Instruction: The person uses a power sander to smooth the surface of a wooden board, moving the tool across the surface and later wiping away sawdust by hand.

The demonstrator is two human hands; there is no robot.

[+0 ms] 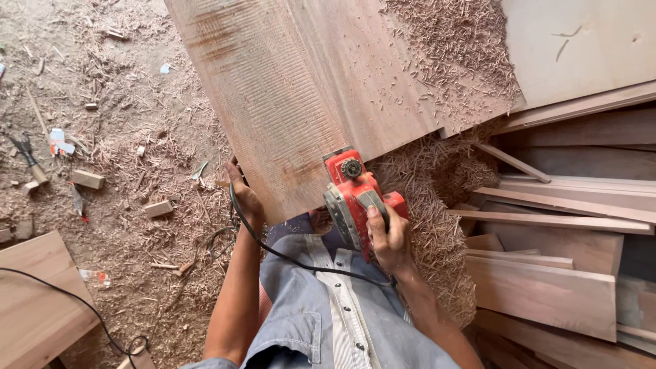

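A wide reddish-brown wooden board (pixel 301 89) slants away from me, its near end at my waist. My right hand (pixel 388 239) grips the handle of a red electric planer (pixel 352 191) that sits on the board's near right corner. My left hand (pixel 244 195) clasps the board's near left edge, fingers curled around it. The planer's black cord (pixel 273 249) runs across my grey shirt from under my left hand. Wood shavings (pixel 454 48) lie heaped on the board's far right part.
Sawdust, shavings and small wood offcuts (pixel 89 179) cover the floor at left. Planks (pixel 547 294) are stacked at right. A light board (pixel 581 41) lies at top right. Another board (pixel 34 307) with a black cable sits at bottom left.
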